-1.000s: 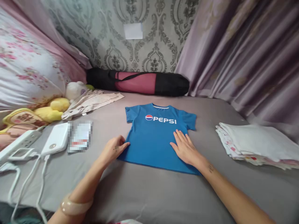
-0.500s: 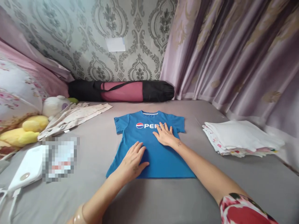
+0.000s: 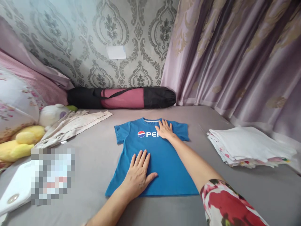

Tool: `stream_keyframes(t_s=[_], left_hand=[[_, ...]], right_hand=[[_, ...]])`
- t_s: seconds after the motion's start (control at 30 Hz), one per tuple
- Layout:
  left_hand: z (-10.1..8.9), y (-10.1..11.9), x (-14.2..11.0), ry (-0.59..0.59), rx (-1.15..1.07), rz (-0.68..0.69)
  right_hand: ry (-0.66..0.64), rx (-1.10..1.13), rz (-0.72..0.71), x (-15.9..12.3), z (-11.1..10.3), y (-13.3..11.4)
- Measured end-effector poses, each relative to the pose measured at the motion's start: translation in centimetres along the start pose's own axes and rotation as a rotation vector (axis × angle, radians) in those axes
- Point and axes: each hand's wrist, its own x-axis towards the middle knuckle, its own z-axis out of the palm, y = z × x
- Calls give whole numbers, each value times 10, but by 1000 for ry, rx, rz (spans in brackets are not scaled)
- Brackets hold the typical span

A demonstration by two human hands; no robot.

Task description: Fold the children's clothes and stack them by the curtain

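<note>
The blue Pepsi T-shirt [image 3: 171, 166] lies face up in the center of the frame, collar away from the person, both sleeves out and the body unfolded. In the last 1 second, the left hand [image 3: 138, 177] has come off the shirt's left edge and onto its lower front, while the right hand [image 3: 164, 129] has slid up from the lower right side to beside the collar, covering the end of the printed word. That puts the 2 palms at opposite ends of the front, so they seem to be working the cloth flat rather than lifting it. Both hands are spread, palms down, pinching nothing.

A stack of folded white cloths [image 3: 249, 142] sits at the right of the frame on the gray sheet [image 3: 91, 175], well apart from the shirt. A white power bank [image 3: 18, 185] is at lower left.
</note>
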Motion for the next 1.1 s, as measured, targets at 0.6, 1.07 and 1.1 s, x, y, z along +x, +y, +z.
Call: stream_keyframes(t_s=[0.6,1.07,1.1], left_hand=[[6,-7,-3,81,26,-111],[-13,4,4,-16,144,-367],[-14,3,5,-9,156,-389]], right_hand=[[48,52,33,-8,-21,25],[12,-86,153,-13,-3,47],[11,-94,166,-14,-5,43]])
